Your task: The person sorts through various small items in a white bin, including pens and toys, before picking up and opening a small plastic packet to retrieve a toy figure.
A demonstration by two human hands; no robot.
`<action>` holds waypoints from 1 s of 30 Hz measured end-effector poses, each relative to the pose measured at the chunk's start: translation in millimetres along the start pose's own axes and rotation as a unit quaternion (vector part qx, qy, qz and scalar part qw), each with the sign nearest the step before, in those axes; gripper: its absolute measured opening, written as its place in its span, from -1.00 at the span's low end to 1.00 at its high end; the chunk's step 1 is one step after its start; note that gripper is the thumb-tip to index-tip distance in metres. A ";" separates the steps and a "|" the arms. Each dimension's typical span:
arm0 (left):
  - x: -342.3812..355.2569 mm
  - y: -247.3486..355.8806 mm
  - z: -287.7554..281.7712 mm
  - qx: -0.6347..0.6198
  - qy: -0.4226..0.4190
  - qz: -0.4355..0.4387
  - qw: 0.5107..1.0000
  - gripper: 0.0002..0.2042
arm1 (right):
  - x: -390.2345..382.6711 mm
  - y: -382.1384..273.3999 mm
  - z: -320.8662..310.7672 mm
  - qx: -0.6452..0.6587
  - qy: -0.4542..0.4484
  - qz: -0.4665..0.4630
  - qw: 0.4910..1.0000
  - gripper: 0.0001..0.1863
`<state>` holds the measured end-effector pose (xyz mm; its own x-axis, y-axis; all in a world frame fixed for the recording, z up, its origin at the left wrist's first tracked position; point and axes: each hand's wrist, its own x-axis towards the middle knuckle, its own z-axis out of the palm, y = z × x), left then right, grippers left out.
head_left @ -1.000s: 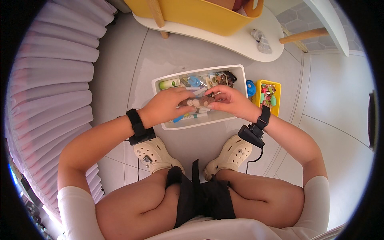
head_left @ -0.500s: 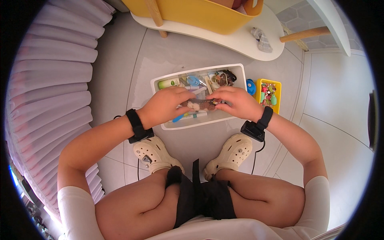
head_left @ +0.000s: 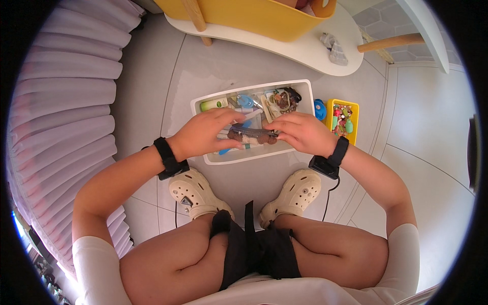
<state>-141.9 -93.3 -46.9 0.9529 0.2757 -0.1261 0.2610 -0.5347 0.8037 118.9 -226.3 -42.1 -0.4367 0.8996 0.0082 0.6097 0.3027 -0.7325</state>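
Between the 2 hands, over the lower middle of a white bin (head_left: 306,99), is a clear pouch (head_left: 251,138) with a dark upper edge and brown and pale pieces showing through. Its right end is pinched by the right hand (head_left: 304,133), fingers bent above and thumb below. The left hand (head_left: 201,133) has its thumb and fingers apart around the pouch's left end; whether they touch it cannot be told.

Beneath the hands and pouch, much of the bin's contents is covered. Just beyond the left fingers lie a green-and-white tube (head_left: 213,104) and, farther right, a blue object (head_left: 245,101). Beyond the right fingertips sits a dark tangled heap (head_left: 292,99), near the bin's far corner.

Past the right hand, outside the bin, a blue round object (head_left: 319,109) stands between it and a small yellow basket (head_left: 355,114) of mixed small pieces, whose lower edge is near the right wristband (head_left: 338,151). Well beyond the 2 hands, a low white shelf (head_left: 305,56) bears a large yellow tub (head_left: 254,18). Left of the left hand hangs a pleated curtain (head_left: 76,112).
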 end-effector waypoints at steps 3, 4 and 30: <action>-2.0 -2.3 0.7 0.007 -0.005 -0.001 1.000 -0.47 | -1.4 0.0 1.0 -0.017 0.004 -0.008 1.000 -0.68; -2.7 -3.1 1.1 0.012 -0.010 0.001 1.000 -0.47 | -1.3 -0.4 0.7 -0.017 0.004 -0.009 1.000 -0.68; -23.6 -35.4 7.7 0.169 -0.052 -0.018 0.984 -0.46 | -38.8 74.4 -59.1 0.200 0.364 0.294 0.861 -0.59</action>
<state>-172.5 -87.0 -76.9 0.9482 0.2261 -0.2231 0.3145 -0.7666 0.5598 220.3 -220.1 -56.7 0.4895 0.8628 -0.1260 0.2434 -0.2739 -0.9304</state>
